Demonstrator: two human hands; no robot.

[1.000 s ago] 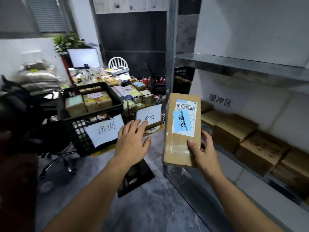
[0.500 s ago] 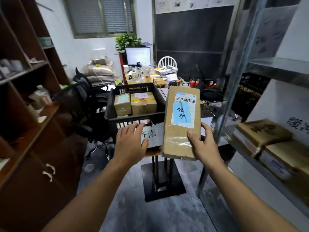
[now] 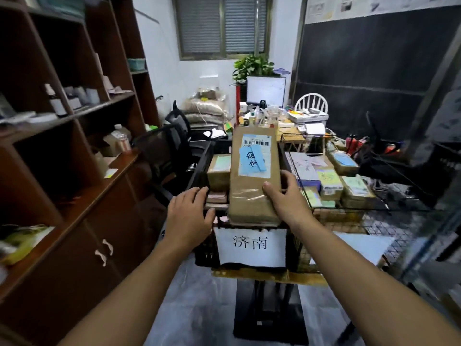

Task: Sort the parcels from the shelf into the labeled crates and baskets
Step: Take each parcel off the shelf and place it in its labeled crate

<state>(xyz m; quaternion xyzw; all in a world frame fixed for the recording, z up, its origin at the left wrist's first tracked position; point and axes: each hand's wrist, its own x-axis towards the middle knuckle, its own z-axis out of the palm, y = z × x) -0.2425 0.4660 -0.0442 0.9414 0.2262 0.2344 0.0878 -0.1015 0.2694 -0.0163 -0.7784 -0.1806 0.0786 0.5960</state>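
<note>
Cardboard parcel (image 3: 249,196) is over the black crate (image 3: 200,168) with the white 济南 sign (image 3: 252,245), near end above the front rim; my right hand (image 3: 287,198) grips its right edge, thumb on top; left hand (image 3: 189,216) flat, fingers straight, at the crate's left corner; can't tell if it touches.

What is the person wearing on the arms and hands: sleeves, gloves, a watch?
Nothing worn shows. The left hand and right hand are bare: no gloves, rings or watch visible. Both forearms are uncovered down to the lower edge of the picture, so no sleeve is in view.
</note>
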